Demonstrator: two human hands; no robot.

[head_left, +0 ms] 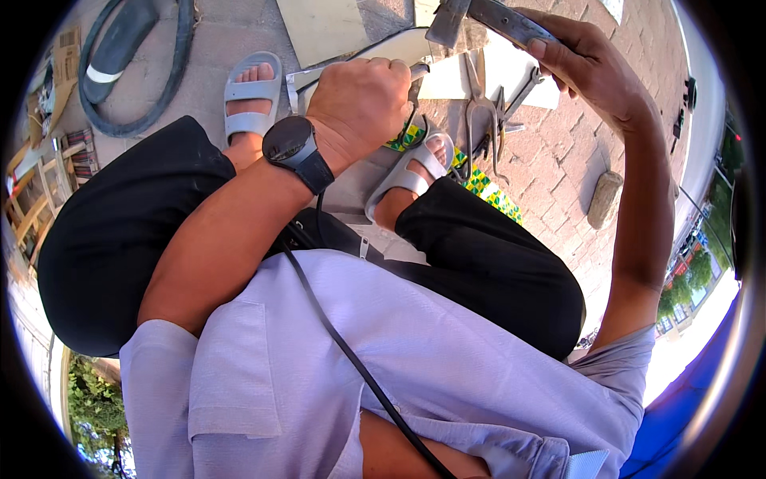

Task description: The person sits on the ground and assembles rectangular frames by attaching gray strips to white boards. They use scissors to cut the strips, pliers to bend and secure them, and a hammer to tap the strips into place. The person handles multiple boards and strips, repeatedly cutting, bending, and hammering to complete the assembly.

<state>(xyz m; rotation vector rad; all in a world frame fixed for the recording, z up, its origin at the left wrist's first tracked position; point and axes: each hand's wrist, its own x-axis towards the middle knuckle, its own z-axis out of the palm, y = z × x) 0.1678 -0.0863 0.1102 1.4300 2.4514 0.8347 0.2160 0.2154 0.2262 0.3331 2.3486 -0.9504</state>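
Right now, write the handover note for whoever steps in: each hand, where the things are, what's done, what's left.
Left hand, with a black wristwatch, is fisted around a thin metal tool held over a pale flat piece.
Right hand is raised, gripping a hammer by its handle, head above the piece.
Pliers and shears lie on the brick paving beside the person's sandalled foot; a tyre lies further left.
Done: the tool looks positioned and the hammer is lifted.
Left: probably the striking; the piece's condition cannot be judged.
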